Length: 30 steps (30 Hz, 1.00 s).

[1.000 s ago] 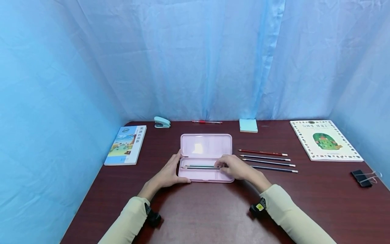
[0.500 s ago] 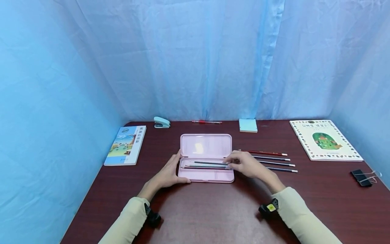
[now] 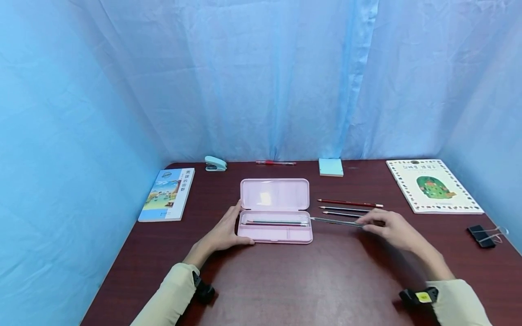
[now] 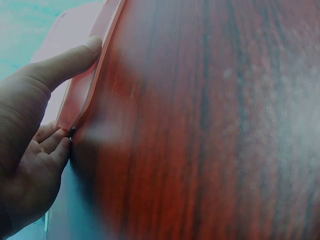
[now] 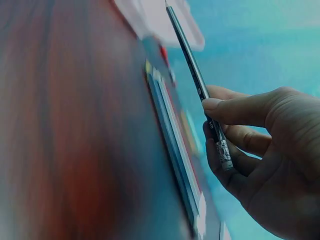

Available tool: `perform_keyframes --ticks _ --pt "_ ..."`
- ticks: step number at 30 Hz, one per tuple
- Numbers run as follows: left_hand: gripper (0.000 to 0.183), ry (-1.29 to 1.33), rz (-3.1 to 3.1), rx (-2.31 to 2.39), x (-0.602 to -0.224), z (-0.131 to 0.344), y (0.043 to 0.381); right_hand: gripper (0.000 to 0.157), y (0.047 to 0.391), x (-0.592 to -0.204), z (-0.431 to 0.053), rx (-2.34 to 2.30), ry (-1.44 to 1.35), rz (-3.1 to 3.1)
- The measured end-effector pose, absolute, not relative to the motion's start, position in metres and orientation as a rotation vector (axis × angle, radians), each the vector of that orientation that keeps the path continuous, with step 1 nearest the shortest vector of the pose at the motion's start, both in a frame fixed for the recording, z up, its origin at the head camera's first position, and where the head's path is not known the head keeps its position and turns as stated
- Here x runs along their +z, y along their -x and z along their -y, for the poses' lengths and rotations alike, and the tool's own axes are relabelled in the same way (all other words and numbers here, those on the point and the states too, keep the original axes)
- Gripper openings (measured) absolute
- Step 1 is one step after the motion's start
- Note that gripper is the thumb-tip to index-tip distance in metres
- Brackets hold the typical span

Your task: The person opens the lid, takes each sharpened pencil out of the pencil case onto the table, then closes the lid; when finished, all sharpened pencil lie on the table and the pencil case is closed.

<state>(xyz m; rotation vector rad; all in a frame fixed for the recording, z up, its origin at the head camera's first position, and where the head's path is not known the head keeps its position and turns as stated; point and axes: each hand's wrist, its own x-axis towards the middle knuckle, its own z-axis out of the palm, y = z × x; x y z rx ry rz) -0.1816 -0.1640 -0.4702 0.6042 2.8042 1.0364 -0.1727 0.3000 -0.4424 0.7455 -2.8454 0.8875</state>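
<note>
The pink pencil case [image 3: 274, 240] lies with its lid raised, several pencils [image 3: 277, 222] in its long compartment. At its left end, my left hand [image 3: 222, 232] holds the case, thumb on the front edge and fingers around the left side; in the left wrist view the thumb lies against the pink rim [image 4: 85, 85]. To the right of the case, my right hand [image 3: 393, 230] pinches a dark pencil [image 3: 336, 221] near its eraser end. The right wrist view shows this pencil [image 5: 187, 50] between thumb and fingers, over the table beside a row of pencils [image 5: 172, 145].
A red-brown pencil [image 3: 350, 203] and dark pencils [image 3: 340, 208] lie right of the case. Farther back are a stapler [image 3: 215, 164], a red pen [image 3: 275, 162] and a notepad [image 3: 331, 167]. Books [image 3: 166, 194] [image 3: 434, 186] lie at both sides, a binder clip [image 3: 482, 236] at far right.
My right hand has lifted a dark pencil out of the case and carried it to the right, toward the pencils on the table. The left hand stays at the case.
</note>
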Motion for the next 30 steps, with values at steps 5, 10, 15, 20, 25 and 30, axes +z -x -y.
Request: perform_keyframes --ticks 5,10,15,20,25,30 --pt "0.122 -0.559 -2.802 1.007 -0.47 0.164 0.181 0.017 0.159 -0.455 -0.331 0.84 -0.604 2.925" --pt "0.122 -0.521 -2.799 0.997 -0.47 0.163 0.181 0.016 0.153 -0.465 -0.342 0.822 -0.573 2.891" --pt "0.121 -0.501 -2.79 0.985 -0.468 0.162 0.18 0.018 0.152 -0.47 -0.345 0.813 -0.572 2.822" --pt "0.121 -0.546 -2.804 1.002 -0.468 0.163 0.18 0.02 0.155 -0.473 -0.345 0.801 -0.574 2.784" --pt "0.121 -0.54 -2.804 1.001 -0.469 0.163 0.18 0.022 0.157 -0.475 -0.344 0.75 -0.556 2.776" --pt "0.122 -0.542 -2.793 1.012 -0.469 0.163 0.181 0.023 0.156 -0.473 -0.344 0.703 -0.551 2.759"
